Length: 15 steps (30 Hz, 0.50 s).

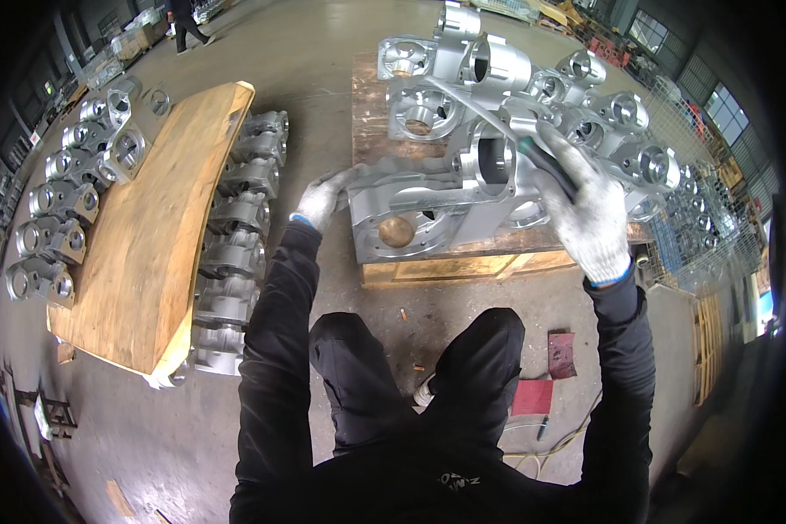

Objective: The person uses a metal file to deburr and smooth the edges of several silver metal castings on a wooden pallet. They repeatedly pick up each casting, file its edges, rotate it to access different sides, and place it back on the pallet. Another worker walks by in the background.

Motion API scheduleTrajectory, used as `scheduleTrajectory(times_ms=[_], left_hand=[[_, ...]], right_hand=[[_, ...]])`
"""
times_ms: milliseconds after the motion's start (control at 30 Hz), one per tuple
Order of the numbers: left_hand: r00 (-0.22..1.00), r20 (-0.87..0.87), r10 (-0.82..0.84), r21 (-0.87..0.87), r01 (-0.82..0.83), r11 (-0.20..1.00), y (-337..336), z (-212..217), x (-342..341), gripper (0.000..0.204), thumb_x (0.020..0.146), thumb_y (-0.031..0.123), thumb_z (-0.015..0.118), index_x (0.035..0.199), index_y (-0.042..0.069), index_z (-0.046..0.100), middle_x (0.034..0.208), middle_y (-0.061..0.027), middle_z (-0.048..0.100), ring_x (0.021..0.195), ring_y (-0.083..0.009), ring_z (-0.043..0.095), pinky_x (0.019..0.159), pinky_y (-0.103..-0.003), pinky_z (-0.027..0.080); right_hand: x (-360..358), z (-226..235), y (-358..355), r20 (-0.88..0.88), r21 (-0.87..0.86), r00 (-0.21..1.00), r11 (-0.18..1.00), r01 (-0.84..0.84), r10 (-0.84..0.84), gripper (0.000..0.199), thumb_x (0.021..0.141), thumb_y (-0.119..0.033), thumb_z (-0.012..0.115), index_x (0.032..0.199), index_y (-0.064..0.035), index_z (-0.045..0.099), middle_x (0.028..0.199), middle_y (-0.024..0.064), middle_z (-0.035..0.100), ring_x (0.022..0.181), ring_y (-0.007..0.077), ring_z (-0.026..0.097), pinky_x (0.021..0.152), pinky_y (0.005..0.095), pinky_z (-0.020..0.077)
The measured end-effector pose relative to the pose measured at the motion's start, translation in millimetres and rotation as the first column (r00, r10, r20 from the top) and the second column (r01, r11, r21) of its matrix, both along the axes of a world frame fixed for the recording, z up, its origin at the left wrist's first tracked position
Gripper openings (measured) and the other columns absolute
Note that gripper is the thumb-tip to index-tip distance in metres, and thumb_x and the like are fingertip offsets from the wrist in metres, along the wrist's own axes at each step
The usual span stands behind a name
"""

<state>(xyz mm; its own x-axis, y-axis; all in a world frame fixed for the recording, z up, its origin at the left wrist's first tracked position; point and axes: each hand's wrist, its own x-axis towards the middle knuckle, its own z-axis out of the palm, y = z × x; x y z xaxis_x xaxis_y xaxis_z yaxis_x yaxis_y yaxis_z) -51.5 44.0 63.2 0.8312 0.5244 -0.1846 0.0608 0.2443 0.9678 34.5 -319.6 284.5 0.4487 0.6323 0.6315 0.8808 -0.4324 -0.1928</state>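
A silver-grey machined metal casting (410, 196) with round bores lies in front of me at the near edge of a wooden pallet (437, 272). My left hand (325, 197), in a white knit glove, grips the casting's left end. Gloved the same way, my right hand (585, 196) is closed round the dark green handle of a long, thin file (473, 106). The file slants up and to the left above the castings, near an upright bore (495, 162). From this view I cannot tell whether it touches metal.
Several similar castings (585, 127) crowd the pallet behind. At left, a wooden board (148, 236) has castings on it and more castings (236, 253) along its right side. Red sheets (533, 397) and a hose (576, 434) lie on the floor. A person (186, 24) walks far off.
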Motion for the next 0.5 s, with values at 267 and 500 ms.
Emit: scheduleTrajectory(times_ms=[267,500], left_hand=[[0.998,0.040,0.046,-0.087,-0.042,0.995,19,-19,4,0.037,0.097,0.031,0.074,0.121,0.002,0.074,0.111,-0.0056,0.075,0.097,-0.0133,0.070,0.086,-0.031,0.055],[0.972,0.003,0.233,0.042,-0.233,0.972,36,-38,19,0.029,0.090,0.026,0.076,0.106,0.000,0.078,0.093,-0.0030,0.073,0.078,-0.0148,0.063,0.074,-0.032,0.051]], right_hand=[[6,-61,-82,-0.438,0.375,0.895,0.922,0.101,0.080,0.059,0.098,-0.011,0.075,0.153,-0.0030,0.055,0.131,0.0078,0.073,0.082,0.0047,0.059,0.069,0.0227,0.0506],[6,-94,-108,-0.554,0.606,0.809,0.762,0.230,0.197,0.050,0.102,-0.005,0.065,0.149,0.0038,0.055,0.128,0.0119,0.074,0.075,0.0046,0.056,0.062,0.0205,0.0455]])
